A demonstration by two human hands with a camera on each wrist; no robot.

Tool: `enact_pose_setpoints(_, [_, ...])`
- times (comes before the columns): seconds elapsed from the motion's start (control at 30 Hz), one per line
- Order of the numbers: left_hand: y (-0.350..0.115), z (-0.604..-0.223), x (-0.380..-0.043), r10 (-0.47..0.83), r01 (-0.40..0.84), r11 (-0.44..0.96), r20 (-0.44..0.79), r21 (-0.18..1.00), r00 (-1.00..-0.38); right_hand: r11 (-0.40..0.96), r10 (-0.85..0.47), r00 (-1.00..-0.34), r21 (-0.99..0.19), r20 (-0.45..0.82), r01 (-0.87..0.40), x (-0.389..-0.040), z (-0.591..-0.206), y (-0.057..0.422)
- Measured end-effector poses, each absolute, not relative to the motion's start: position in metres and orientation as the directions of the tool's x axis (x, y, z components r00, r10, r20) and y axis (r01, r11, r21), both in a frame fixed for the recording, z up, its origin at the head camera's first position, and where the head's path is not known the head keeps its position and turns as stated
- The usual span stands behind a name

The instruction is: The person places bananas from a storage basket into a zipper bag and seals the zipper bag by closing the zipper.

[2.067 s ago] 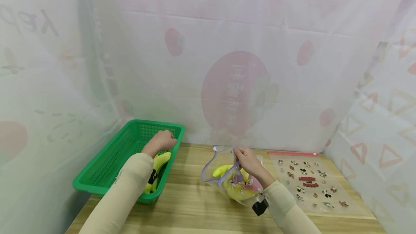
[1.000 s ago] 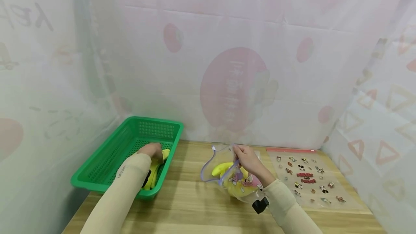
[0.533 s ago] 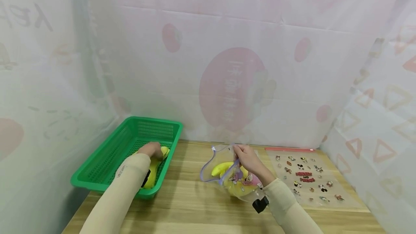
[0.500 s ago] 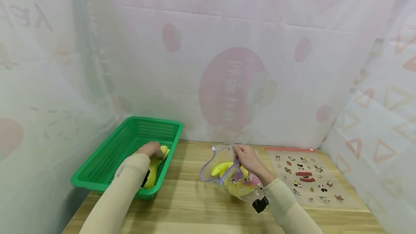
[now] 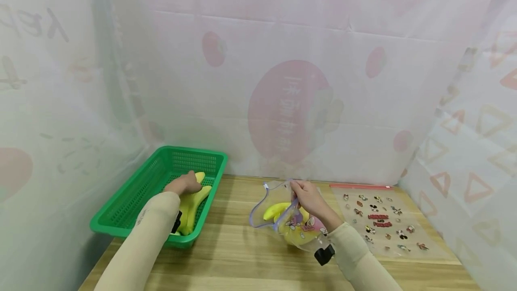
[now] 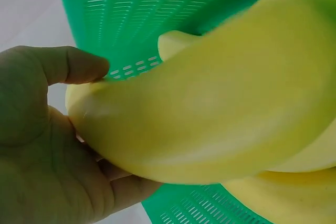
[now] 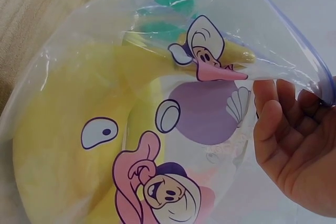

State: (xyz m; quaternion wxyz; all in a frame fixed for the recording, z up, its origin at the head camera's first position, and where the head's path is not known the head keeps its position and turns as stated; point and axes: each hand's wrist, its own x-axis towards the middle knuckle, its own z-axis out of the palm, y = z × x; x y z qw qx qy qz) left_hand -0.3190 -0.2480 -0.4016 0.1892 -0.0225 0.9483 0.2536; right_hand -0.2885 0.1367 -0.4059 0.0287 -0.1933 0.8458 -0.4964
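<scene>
In the left wrist view, my left hand (image 6: pixel 52 145) grips a yellow banana (image 6: pixel 205 98) near one end, thumb on top and fingers beneath. It is inside the green basket (image 5: pixel 194 160), over other bananas; one of these, a curved banana (image 5: pixel 198 201), lies along the basket's right side. My right hand (image 5: pixel 310 199) pinches the purple-edged mouth of a clear zip bag (image 5: pixel 319 242), which stands open toward the left. Inside the bag is a yellow banana (image 5: pixel 274 210), seen large through the printed plastic in the right wrist view.
A second clear bag (image 5: pixel 397 241) with a red zip and cartoon prints lies flat at the right of the wooden table (image 5: pixel 234 255). Pale printed curtains (image 5: pixel 226 116) close in the back and both sides. A black device (image 5: pixel 323 255) sits at my right wrist.
My left hand has gone down into the basket among the bananas, then risen slightly with one gripped. The right hand and the zip bag have stayed in place.
</scene>
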Motion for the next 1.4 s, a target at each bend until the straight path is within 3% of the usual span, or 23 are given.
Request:
enact_pose_setpoints(0.33, [-0.255, -0.388, -0.312, 0.059, -0.091, 0.805, -0.232, 0.586, -0.971, 0.429, -0.344, -0.927, -0.854, 0.149, -0.296, -0.287, -0.407, 0.135])
enact_pose_setpoints(0.6, [-0.251, -0.372, -0.306, -0.005, -0.031, 0.815, -0.046, 0.578, -0.999, 0.435, -0.347, -0.928, -0.854, 0.134, -0.286, -0.287, -0.407, 0.137])
enact_pose_setpoints(1.0, [-0.229, -0.351, -0.297, -0.137, 0.071, 0.703, 0.232, 0.708, -0.963, 0.452, -0.357, -0.925, -0.842, 0.132, -0.295, -0.284, -0.404, 0.138])
enact_pose_setpoints(1.4, [-0.199, -0.342, -0.282, -0.164, 0.084, 0.424, 0.167, 0.902, -0.972, 0.461, -0.344, -0.928, -0.836, 0.14, -0.297, -0.284, -0.405, 0.143])
